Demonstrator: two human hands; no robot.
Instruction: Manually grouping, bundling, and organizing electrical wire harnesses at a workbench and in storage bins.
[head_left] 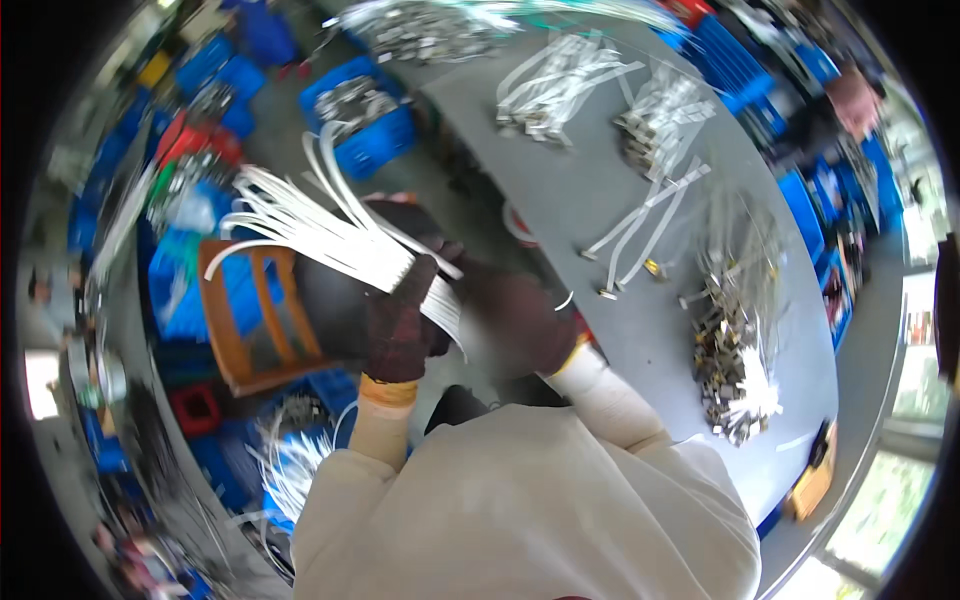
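Note:
A thick bundle of white flat strips [345, 235] is in my left hand [405, 315], whose dark red gloved fingers are wrapped round its lower part. The strips fan out and curl toward the upper left. My right hand [525, 320], in a matching glove, is beside the bundle's lower end. Motion blurs it, so I cannot tell whether its fingers touch the strips. A few loose white strips with metal ends [645, 230] lie on the grey table [610, 335] to the right.
Farther along the table lie piles of white strips [565, 85] and a heap of metal-ended pieces [725, 340]. A brown wooden chair [225, 320] stands left. Blue bins [375, 145] hold metal parts. Other people [265, 35] are in the background.

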